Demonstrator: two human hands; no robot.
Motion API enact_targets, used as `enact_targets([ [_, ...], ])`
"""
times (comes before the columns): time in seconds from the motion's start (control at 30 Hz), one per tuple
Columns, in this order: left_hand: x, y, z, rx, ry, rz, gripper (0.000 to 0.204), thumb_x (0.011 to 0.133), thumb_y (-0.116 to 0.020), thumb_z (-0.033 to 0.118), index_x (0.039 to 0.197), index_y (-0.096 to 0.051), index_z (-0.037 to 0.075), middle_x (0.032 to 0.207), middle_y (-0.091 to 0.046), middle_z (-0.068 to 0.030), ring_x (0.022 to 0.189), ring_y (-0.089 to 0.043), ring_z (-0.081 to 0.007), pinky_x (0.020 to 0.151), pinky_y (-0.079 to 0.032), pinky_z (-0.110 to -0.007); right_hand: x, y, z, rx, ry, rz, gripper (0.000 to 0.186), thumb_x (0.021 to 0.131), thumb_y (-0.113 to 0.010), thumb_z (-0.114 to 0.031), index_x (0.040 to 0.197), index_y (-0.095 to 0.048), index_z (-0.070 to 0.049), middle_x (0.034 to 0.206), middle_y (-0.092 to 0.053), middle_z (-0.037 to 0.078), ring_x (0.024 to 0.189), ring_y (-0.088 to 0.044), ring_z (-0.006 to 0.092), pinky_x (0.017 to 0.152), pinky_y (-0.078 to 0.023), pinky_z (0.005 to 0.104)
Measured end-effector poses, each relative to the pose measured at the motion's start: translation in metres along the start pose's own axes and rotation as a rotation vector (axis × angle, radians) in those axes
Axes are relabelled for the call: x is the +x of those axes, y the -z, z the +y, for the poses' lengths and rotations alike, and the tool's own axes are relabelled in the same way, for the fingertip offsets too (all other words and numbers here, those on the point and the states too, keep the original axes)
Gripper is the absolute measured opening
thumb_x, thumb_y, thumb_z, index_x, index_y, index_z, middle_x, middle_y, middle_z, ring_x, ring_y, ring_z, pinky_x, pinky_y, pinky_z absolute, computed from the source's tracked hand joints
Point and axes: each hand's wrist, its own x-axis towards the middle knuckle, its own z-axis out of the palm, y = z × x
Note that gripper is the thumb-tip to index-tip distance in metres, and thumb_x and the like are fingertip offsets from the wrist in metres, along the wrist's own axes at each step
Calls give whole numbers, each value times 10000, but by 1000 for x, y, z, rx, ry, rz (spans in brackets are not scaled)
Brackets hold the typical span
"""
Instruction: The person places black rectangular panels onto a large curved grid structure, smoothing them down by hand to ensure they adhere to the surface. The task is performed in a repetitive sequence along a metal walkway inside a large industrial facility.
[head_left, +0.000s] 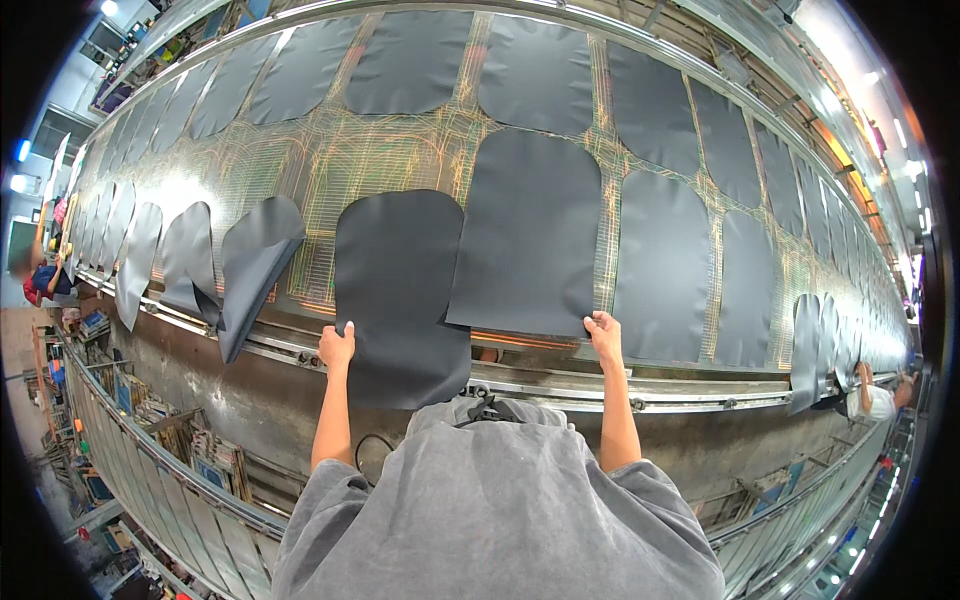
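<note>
My left hand (337, 346) pinches the left edge of a dark grey, leather-like cut panel (402, 240), thumb on top. That panel has a rounded far end on the table, and its near part droops over the table's front edge toward me. My right hand (603, 336) grips the near right corner of a second dark grey panel (530, 230). This one lies mostly flat, with rounded far corners and a straight near edge, close beside the first panel. Both sets of fingers are closed, partly hidden under the material.
The long table (300, 170) is covered in coloured grid lines and rows of similar panels. A folded panel (262, 250) overhangs its edge at left. A metal rail (680, 402) runs along the front. Other people stand at far left (45, 278) and far right (872, 400).
</note>
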Motion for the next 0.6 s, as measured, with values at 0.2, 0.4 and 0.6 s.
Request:
enact_targets([
  [0.2,24,26,-20,-245,-225,265,397,779,-789,297,1021,-680,2,919,-696,-217,905,-667,-403,823,-506,-463,-7,3,-20,-28,22,-20,219,880,-696,-146,1042,-659,-4,718,-633,-9,588,-495,60,533,-391,254],
  [0.4,43,91,-27,7,-118,162,410,791,-776,264,1105,-643,35,1057,-691,-181,1014,-637,-383,941,-438,-513,-5,12,-11,-34,80,-13,169,890,-684,-129,1025,-663,-30,692,-604,-37,581,-484,53,524,-368,248],
  [0.6,9,69,36,-117,-440,627,410,842,-708,254,1157,-584,24,1156,-605,-168,1147,-531,-352,995,-385,-478,-16,8,-37,49,-24,-12,166,900,-677,-175,1025,-670,-65,729,-620,-52,630,-511,37,554,-408,238],
])
